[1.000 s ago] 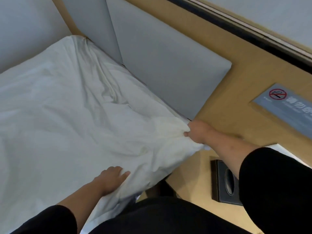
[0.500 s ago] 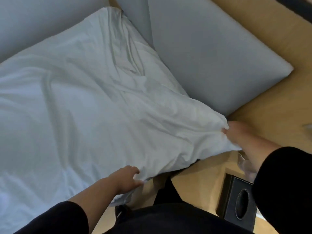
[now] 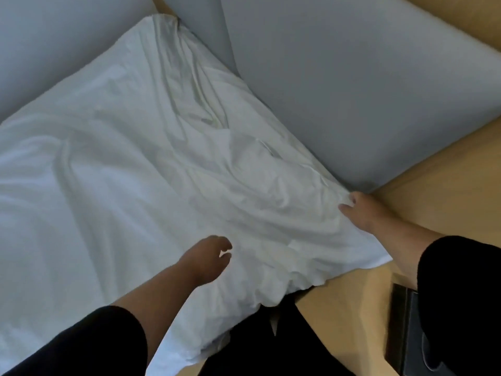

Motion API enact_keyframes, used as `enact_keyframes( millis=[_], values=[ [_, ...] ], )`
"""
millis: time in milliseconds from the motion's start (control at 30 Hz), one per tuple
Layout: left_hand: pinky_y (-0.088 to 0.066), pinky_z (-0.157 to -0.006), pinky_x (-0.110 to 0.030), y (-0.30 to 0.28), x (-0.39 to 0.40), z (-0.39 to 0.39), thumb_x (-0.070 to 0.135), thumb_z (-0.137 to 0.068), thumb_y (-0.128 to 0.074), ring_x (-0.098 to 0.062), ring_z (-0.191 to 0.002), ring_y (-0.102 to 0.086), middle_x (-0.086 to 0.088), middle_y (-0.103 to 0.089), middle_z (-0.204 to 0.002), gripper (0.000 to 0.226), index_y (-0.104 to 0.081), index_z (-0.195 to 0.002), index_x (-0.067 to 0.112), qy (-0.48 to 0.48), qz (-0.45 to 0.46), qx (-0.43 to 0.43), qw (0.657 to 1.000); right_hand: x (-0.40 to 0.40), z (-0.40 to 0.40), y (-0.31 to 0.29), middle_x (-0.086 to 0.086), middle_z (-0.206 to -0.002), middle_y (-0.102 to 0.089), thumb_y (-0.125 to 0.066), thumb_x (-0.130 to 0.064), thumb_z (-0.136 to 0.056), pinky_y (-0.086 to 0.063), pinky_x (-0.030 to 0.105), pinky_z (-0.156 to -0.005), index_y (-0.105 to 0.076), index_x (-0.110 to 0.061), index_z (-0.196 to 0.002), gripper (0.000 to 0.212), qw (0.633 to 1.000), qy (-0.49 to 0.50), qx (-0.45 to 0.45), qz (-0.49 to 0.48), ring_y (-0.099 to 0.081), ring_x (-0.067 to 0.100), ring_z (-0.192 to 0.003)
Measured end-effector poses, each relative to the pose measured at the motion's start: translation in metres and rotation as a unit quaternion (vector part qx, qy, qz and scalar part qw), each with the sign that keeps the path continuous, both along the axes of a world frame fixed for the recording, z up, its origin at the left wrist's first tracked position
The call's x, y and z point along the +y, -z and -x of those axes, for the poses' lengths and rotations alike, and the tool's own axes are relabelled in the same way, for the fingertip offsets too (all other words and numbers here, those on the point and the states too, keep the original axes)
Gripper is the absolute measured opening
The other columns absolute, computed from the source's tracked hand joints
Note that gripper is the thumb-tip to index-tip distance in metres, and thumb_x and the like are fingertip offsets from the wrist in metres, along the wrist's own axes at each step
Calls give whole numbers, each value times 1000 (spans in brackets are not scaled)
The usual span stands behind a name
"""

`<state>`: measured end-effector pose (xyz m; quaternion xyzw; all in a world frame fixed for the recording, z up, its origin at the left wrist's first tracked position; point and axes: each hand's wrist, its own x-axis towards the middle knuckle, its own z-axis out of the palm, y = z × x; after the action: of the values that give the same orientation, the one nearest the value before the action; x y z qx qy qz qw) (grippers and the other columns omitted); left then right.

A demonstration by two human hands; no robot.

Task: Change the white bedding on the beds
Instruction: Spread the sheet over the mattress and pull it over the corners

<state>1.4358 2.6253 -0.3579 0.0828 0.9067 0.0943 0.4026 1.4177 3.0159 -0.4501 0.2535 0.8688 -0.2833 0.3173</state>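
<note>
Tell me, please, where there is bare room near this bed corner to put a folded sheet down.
The wooden ledge is bare between the grey headboard pad and the right hand. A smaller strip lies between the white sheet and the black box. The corner itself is crowded: the right hand is at the sheet's edge, and the left hand is over the sheet.

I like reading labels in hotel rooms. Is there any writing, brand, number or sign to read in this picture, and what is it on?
None: no readable text shows on the white sheet, the grey padded panels, the wooden ledge or the black box.
</note>
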Motion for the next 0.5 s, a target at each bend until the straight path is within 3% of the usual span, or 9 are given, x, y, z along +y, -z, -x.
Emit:
enact_keyframes(
  millis=[67,100,167,233,300,367,433,500],
  values=[
    [-45,-95,-31,14,22,61,30,-99,-54,-22,-111,-59,-3,-61,-121,29,-62,-124,18,22,-35,81,996,-6,11,7,8,-119,-51,-59,-49,-96,-41,35,-89,-47,-18,-126,44,996,57,38,51,-52,26,-108],
    [-44,-93,-32,22,37,95,30,-98,-55,-25,-111,-60,-5,-62,-119,29,-62,-123,16,27,-49,121,991,-9,17,13,6,-116,-49,-61,-48,-95,-39,34,-88,-48,-19,-123,43,994,73,57,63,-52,25,-107],
    [-43,-94,-34,39,70,158,32,-99,-54,-29,-115,-59,-8,-60,-125,34,-59,-128,15,15,-61,162,985,-16,29,20,6,-136,-52,-64,-51,-92,-39,32,-97,-45,-14,-142,65,990,81,72,88,-51,26,-127],
    [-43,-99,-37,59,105,206,41,-100,-49,-32,-120,-56,-10,-56,-134,42,-52,-134,16,17,-36,158,987,-22,35,28,2,-152,-45,-68,-62,-84,-38,30,-99,-35,-20,-152,87,992,55,43,109,-46,23,-136],
    [-47,-96,-41,82,131,230,55,-102,-37,-38,-113,-60,-16,-59,-131,54,-52,-131,12,27,49,117,991,-35,31,31,-2,-150,-46,-71,-65,-79,-36,26,-94,-34,-22,-152,92,993,-24,-8,118,-47,19,-133],
    [-55,-79,-44,102,138,232,73,-95,-28,-41,-88,-67,-20,-64,-114,70,-51,-119,11,-65,118,1,991,-52,15,30,-6,-143,-50,-74,-64,-78,-35,24,-90,-40,-24,-148,87,985,-106,-48,131,-49,16,-128],
    [-58,-68,-48,118,133,228,90,-76,-39,-42,-74,-67,-23,-62,-100,85,-44,-118,17,-183,126,-101,970,-67,-5,23,-12,-134,-54,-75,-59,-80,-37,21,-88,-46,-30,-141,74,972,-160,-67,158,-52,13,-122],
    [-56,-73,-57,135,128,225,94,-56,-58,-44,-78,-63,-22,-57,-97,109,-44,-130,15,-244,113,-155,951,-75,-22,13,-14,-118,-63,-75,-53,-82,-43,19,-79,-56,-33,-124,50,967,-179,-53,172,-58,10,-106]
  ],
)
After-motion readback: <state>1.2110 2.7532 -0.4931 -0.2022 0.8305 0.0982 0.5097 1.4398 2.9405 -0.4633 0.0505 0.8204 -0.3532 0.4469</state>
